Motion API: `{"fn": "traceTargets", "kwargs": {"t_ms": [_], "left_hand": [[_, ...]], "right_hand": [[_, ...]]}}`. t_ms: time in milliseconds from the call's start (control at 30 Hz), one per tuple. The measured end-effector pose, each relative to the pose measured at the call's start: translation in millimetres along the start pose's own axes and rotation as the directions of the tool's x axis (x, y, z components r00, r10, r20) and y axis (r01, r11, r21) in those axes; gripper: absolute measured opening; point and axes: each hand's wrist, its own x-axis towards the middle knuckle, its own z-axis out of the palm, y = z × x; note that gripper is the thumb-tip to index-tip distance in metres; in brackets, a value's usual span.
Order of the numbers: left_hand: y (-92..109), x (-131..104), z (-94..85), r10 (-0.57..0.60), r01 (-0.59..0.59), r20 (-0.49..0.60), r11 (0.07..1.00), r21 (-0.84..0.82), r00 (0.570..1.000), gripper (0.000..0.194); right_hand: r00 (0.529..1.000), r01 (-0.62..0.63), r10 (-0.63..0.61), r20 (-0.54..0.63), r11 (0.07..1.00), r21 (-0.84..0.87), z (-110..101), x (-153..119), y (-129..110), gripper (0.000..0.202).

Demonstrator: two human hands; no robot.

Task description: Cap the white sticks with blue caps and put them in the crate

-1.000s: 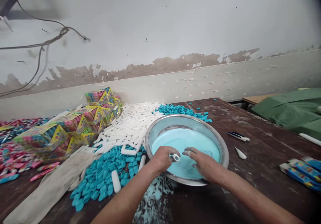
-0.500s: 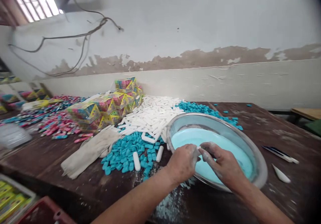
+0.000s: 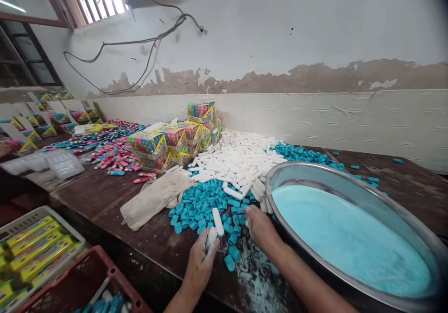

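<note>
My left hand, dusted with pale powder, is closed around a white tube at the near edge of the blue caps. Another white tube with rounded ends lies just beyond it on the caps. My right hand is closed at the right side of the blue caps, its fingertips on a white tube that is mostly hidden. Right of that hand stands a metal basin holding light blue powder. White tubes are heaped behind the caps.
A cloth glove lies left of the caps. Packed display boxes are stacked behind it. Pink and blue filled tubes spread farther left. Below the table edge are a red crate and a white basket of yellow boxes.
My hands have parted from above the basin. The left has come down to the left with a white tube; the right has reached the caps. The view has turned left.
</note>
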Motion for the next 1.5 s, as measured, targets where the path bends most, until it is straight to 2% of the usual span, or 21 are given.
{"fn": "traceTargets", "kwargs": {"t_ms": [133,200,300,467,633,767,933,1067,1167,1300,1500], "left_hand": [[-5.0,-4.2,2.6,0.038,-0.041,-0.062,0.998,-0.045,0.997,0.035],[-4.7,-5.0,2.9,0.038,-0.043,-0.075,0.997,-0.058,0.996,0.035],[-6.3,-6.1,1.3,0.033,-0.037,-0.067,0.998,-0.057,0.997,0.033],[-10.9,-7.3,-1.0,0.026,-0.027,-0.058,1.000,-0.016,0.998,0.032],[-8.0,-8.3,-2.8,0.066,-0.066,-0.055,0.998,0.003,0.996,0.027],[-6.7,-9.7,-4.0,0.078,-0.077,-0.021,0.996,0.037,0.997,0.027],[-8.8,-11.2,-4.1,0.113,-0.116,0.052,0.991,0.069,0.992,0.026],[-9.8,-11.5,-3.4,0.145,-0.150,0.064,0.985,0.084,0.987,0.026],[-9.1,-12.4,-2.2,0.195,-0.203,0.112,0.977,0.069,0.974,0.025],[-7.8,-15.3,0.6,0.319,-0.335,0.209,0.941,0.048,0.925,0.024],[-12.6,-19.8,3.4,0.441,-0.489,0.272,0.860,0.143,0.855,0.026]], "right_hand": [[0.995,-0.097,0.096,-0.015,0.977,-0.192,18.0,51.6,3.0,0.026],[0.993,-0.117,0.119,-0.007,0.961,-0.251,24.7,63.6,2.4,0.021],[0.994,-0.099,0.108,0.015,0.951,-0.291,29.3,66.2,0.5,0.015],[0.997,-0.031,0.049,0.064,0.968,-0.250,16.1,43.4,-3.5,0.020],[0.991,0.092,-0.091,0.096,0.996,-0.008,-0.6,-4.5,-14.9,0.019],[0.979,0.190,-0.196,0.052,0.977,0.095,-0.8,-39.6,-24.4,0.016],[0.977,0.207,-0.211,0.018,0.972,0.110,3.1,-59.7,-28.1,0.017],[0.984,0.171,-0.175,0.016,0.973,0.153,2.2,-63.5,-25.8,0.018],[0.996,0.052,-0.070,0.047,0.946,0.319,-0.6,-64.1,-21.2,0.016],[0.982,-0.126,0.023,0.186,0.815,0.565,-5.7,-64.7,-18.2,0.019],[0.959,-0.187,0.006,0.284,0.765,0.616,-7.0,-63.2,-28.1,0.013]]}}
